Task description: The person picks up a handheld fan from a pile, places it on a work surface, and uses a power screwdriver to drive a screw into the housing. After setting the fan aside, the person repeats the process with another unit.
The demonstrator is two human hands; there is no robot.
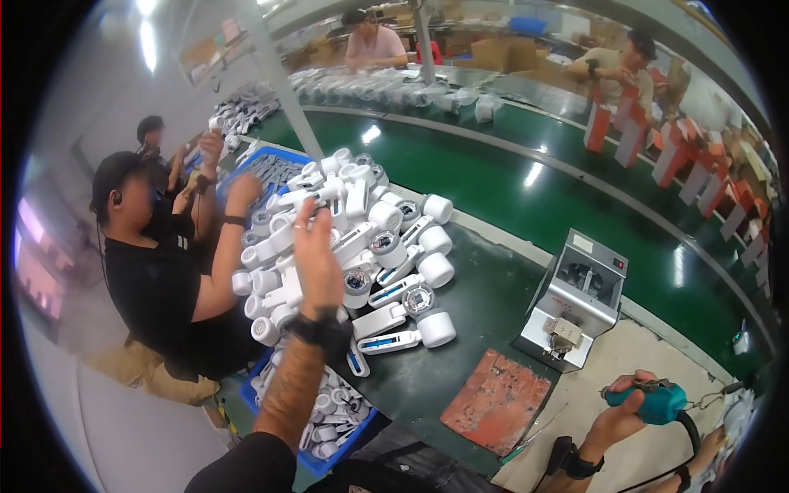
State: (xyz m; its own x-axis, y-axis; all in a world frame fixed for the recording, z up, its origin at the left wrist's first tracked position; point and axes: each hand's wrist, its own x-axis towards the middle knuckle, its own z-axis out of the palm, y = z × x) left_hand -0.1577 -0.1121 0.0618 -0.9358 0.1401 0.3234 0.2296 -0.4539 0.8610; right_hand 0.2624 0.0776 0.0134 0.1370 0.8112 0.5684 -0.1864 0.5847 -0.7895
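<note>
My left hand [319, 267] reaches up over a heap of white handheld fan bodies [382, 316], its fingers bent together among them. What sits at its fingertips, if anything, I cannot make out. Many of the fan bodies have round heads, some open with circuit parts showing, and handles with blue strips inside. At the lower right, my right hand [620, 417] grips a teal electric screwdriver [662, 403], from which a dark cable runs down. Between my hands a worn red mat [497, 398] lies on the bench, left of a metal screw feeder [573, 300].
Blue bins with white fan parts [325, 448] and grey pieces [275, 168] flank the heap. A co-worker in black [156, 271] sits at left. Beyond runs a green conveyor [493, 177] bearing orange-and-white boxes [633, 135]. A wristbanded arm [699, 464] shows at the lower right edge.
</note>
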